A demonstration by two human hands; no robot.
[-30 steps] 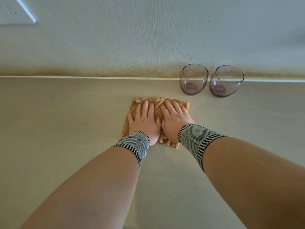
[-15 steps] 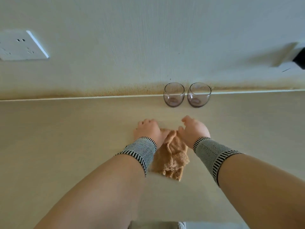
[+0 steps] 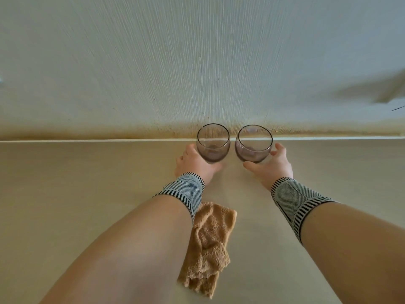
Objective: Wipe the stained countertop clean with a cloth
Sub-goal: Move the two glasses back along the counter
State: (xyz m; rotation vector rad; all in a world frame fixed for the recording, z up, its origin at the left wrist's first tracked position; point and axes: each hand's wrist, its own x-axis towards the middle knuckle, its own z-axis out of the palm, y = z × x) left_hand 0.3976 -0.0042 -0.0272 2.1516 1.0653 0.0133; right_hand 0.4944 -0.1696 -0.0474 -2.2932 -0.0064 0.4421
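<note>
A crumpled tan cloth [image 3: 210, 244] lies loose on the beige countertop [image 3: 76, 194], partly under my left forearm, and neither hand touches it. Both hands are further back at the wall. My left hand [image 3: 192, 163] curls round the left of two tinted stemless glasses [image 3: 213, 143], with its thumb under the near side. My right hand [image 3: 274, 167] cups the right glass [image 3: 254, 145], thumb in front and fingers round its right side.
The two glasses stand side by side against the pale textured wall [image 3: 197, 62]. A brownish stain band [image 3: 109, 133] runs along the wall's foot above the countertop's back edge. Both wrists wear striped grey bands.
Both hands have let go of the cloth and moved back to the glasses, one on each. The cloth stays bunched nearer to me.
</note>
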